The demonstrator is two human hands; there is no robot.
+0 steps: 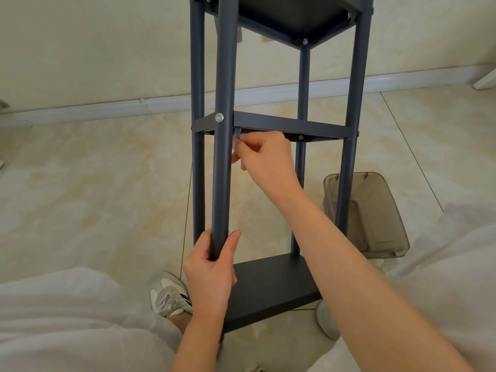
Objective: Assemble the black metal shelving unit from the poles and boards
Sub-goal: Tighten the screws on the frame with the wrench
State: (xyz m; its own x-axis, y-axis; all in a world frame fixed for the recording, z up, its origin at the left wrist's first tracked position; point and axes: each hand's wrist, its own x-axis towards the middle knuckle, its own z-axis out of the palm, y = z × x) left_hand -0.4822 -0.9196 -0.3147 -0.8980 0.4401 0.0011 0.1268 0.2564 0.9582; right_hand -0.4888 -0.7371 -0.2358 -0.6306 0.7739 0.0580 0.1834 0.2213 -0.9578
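The black shelving unit (pixel 354 84) is stood on the tiled floor (pixel 107 183) between the person's legs. Its near pole (pixel 224 170) is gripped low down by the left hand (pixel 212 272), fingers curled round it. A small grey tool (pixel 237 135) is pinched under the middle board (pixel 281 124) by the right hand (pixel 265 159).

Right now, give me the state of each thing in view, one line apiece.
Left grip: wrapped round the near pole, low down.
Right grip: pinching a grey tool under the middle shelf.
Near pole: upright, screw seated at middle-shelf height.
Middle shelf: fixed between the poles.
Top shelf: fixed, seen from below.
Bottom shelf: low between the poles, fixing hidden.
Bin: on the floor, untouched.
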